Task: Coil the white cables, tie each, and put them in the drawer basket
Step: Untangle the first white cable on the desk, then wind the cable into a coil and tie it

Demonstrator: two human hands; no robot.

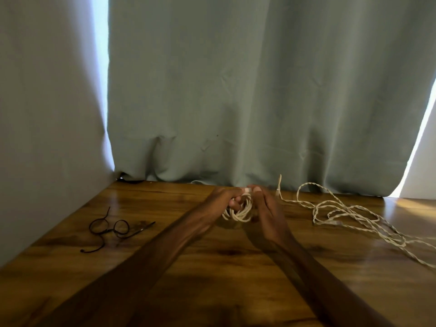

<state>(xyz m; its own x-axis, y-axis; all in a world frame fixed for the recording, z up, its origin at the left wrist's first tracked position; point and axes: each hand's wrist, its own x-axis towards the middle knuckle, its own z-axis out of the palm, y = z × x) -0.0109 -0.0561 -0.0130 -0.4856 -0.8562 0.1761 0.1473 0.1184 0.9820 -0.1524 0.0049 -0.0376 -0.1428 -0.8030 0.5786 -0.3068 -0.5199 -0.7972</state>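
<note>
The coiled white cable (239,214) was held a little above the tabletop (354,279), near its far edge and about midway across. It made a small bundle of several loops that hung down between the two hands. The left hand (224,197) gripped the coil from the left, its fingers (234,203) curled through and round the loops. The right hand (267,205) closed on the coil from the right, with its fingers (257,190) pressed together and reaching to the top of the bundle. There its tips met those of the left hand over a small pale piece. The blur made it impossible to tell whether that piece was a tie or a cable end. Both bare forearms stretched forward from the near edge.

To the right of the hands, a loose white cable (344,212) lay uncoiled on the wood. Its twisted strands sprawled in open loops and trailed off toward the right edge. One end stood up just beside the right hand, against the curtain (236,90).

Well apart on the left, a pair of dark round-rimmed glasses (109,228) rested on the tabletop with the arms unfolded. The grey-green curtain hung down to the far edge, and a pale wall (47,114) closed the left side.
</note>
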